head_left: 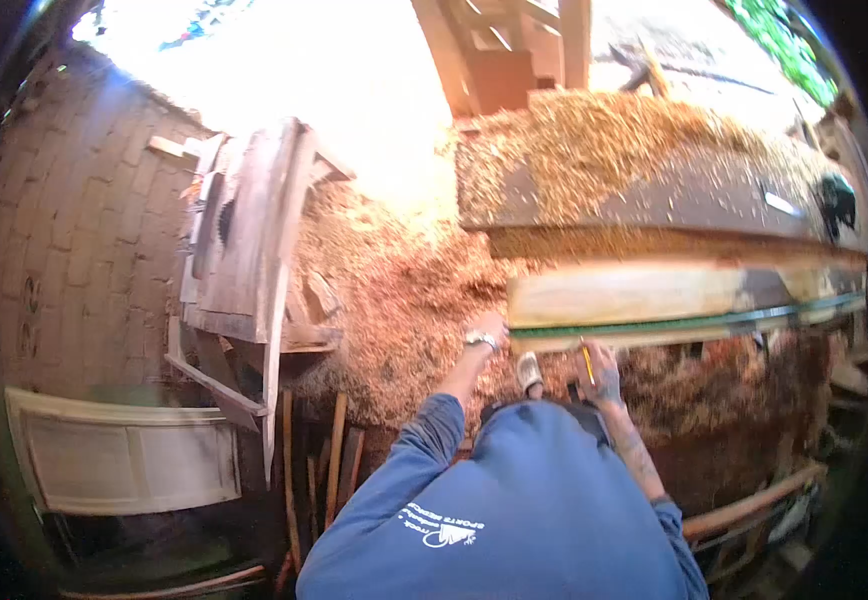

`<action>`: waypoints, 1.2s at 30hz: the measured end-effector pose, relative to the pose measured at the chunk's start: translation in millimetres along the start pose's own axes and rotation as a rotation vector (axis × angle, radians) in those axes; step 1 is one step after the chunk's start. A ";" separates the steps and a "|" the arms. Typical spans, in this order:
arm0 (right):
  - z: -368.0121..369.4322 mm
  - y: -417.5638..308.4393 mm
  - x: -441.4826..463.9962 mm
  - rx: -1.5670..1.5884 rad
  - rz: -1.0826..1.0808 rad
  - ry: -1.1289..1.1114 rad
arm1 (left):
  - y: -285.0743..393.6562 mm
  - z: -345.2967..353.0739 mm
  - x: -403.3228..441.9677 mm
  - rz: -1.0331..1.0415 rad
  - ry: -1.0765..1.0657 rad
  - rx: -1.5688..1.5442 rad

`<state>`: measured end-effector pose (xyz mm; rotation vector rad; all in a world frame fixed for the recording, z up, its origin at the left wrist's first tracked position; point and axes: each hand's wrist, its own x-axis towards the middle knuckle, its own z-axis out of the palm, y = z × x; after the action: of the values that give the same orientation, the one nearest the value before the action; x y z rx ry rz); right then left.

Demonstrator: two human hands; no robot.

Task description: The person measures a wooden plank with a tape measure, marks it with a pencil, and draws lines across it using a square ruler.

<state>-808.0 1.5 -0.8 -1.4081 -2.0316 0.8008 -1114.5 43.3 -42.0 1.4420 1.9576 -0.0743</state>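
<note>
Wood shavings (pixel 384 300) strew the ground beside a brick wall (pixel 84 200). Ahead of the person lies a pale board (pixel 624 294), a green strip (pixel 654 325) along its near side. The left hand (pixel 491 324) is at the board's left end; whether its grip is closed, I cannot tell. The right hand's (pixel 604 370) fingers clasp a yellow pencil (pixel 587 366). A bumped board could shift the strip. The blue top (pixel 544 510) reads "SPORTS", apparently "MEDICINE"; other lettering is unclear.

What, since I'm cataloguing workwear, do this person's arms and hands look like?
Blue sleeves leave the forearms bare. A silvery watch or bracelet circles the left wrist. Dark tattoo-like markings show on the right forearm and right hand; neither it nor the left hand is gloved.
</note>
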 end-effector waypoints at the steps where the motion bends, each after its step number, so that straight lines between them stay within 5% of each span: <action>1: 1.2 0.9 -1.0 -0.030 0.008 0.005 | 3.1 -3.9 -3.5 0.000 -0.036 -0.023; 3: 5.3 5.7 -2.4 0.022 0.066 -0.030 | -27.9 44.3 37.2 -0.003 -0.044 0.044; 7: 6.3 6.1 -4.2 0.019 -0.001 0.010 | 6.8 0.3 3.4 -0.064 -0.015 0.165; 36: -3.9 -2.1 11.9 -0.072 0.076 -0.046 | 4.8 7.3 5.2 -0.031 -0.134 0.259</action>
<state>-810.3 12.9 4.5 -1.5278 -2.0717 0.8061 -1107.5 46.3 -48.8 1.5258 1.9126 -0.4417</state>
